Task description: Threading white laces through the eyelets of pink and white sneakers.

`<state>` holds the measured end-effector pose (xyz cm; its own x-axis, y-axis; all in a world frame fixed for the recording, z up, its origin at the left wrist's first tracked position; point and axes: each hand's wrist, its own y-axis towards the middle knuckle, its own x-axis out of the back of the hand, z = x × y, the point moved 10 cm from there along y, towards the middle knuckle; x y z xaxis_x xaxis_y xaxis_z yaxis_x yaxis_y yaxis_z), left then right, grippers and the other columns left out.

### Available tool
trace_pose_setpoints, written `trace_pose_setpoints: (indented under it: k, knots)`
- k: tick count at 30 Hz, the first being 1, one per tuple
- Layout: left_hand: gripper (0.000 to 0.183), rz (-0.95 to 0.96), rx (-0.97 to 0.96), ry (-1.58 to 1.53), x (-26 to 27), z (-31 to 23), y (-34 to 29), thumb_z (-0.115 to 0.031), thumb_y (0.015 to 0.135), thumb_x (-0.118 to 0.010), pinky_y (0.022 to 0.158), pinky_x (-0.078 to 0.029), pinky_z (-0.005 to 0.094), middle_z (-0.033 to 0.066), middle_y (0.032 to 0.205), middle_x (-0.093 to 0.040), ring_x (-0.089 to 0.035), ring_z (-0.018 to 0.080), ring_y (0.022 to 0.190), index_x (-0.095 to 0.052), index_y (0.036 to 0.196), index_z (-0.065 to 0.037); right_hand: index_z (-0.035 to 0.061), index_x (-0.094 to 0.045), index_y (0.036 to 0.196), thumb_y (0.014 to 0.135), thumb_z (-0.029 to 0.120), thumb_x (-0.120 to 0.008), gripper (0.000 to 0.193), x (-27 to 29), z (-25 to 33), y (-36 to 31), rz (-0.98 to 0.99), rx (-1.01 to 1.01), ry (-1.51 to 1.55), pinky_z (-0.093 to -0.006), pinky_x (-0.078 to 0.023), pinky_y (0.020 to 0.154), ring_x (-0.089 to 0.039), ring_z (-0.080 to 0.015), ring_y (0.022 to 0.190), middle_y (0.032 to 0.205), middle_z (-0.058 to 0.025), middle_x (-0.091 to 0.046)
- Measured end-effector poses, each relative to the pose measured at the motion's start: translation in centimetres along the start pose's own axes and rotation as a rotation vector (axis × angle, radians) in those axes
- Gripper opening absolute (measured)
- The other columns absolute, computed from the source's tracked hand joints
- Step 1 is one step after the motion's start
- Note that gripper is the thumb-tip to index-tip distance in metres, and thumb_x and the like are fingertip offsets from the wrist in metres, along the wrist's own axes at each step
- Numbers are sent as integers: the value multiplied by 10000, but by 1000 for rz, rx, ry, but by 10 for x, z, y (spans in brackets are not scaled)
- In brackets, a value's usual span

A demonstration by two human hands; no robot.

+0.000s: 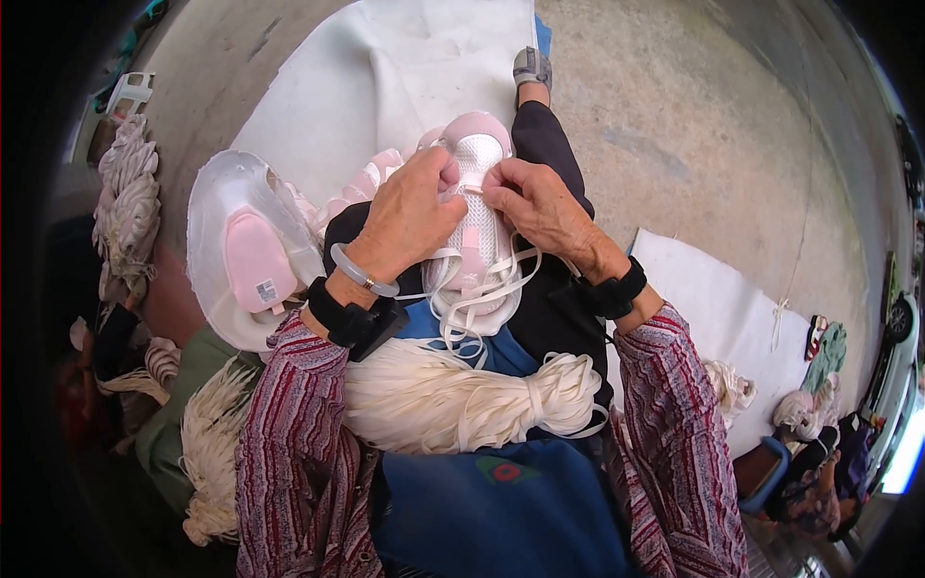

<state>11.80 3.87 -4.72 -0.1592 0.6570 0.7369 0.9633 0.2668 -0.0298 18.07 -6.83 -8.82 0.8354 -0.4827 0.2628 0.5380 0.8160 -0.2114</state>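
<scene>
A pink and white sneaker (479, 126) with a mesh upper lies across my lap, its pink toe pointing away from me. My right hand (549, 210) is closed in a pinch on a pale shoelace (473, 190) at the lacing area. On the opposite edge of the shoe, my left hand (409, 214) has its fingers curled together; what is between them is hidden. Loose lace ends trail from the shoe toward me over its heel. Closer to my body, a thick tied bundle of cream laces (438, 395) rests on blue cloth (501, 511).
To the left stands a translucent white bag-like holder (210, 207) with a pink insole-shaped piece (258, 252). More pink and white shoe parts (361, 183) lie beside the sneaker. A white sheet (318, 82) covers the floor ahead; another lace bundle (214, 433) hangs at left. People sit at both sides.
</scene>
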Motion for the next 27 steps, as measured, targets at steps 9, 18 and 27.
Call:
trace_pose_setpoints:
  k: [9, 18, 27]
  knots:
    - [255, 117, 200, -139, -7, 19, -1, -48, 777, -625, 630, -460, 263, 45, 829, -617, -543, 101, 701, -622, 1025, 9, -15, -615, 878, 844, 85, -630, 107, 6, 39, -15, -174, 237, -257, -437, -494, 717, -624, -394, 783, 835, -221, -630]
    - [217, 236, 275, -353, -21, 34, 1, -17, 797, -613, 629, -442, 213, 8, 845, -625, -522, 60, 734, -637, 1009, 23, -25, -571, 965, 849, 14, -569, 122, -5, 47, -19, -232, 336, -392, -465, -499, 679, -624, -415, 777, 869, -228, -609]
    - [172, 40, 34, -122, 6, -1, 3, -25, 745, -630, 628, -495, 317, 133, 784, -643, -625, 207, 675, -613, 913, 6, -20, -548, 1002, 833, -5, -553, 170, -5, 52, -11, -313, 273, -424, -468, -495, 702, -613, -416, 828, 888, -234, -603]
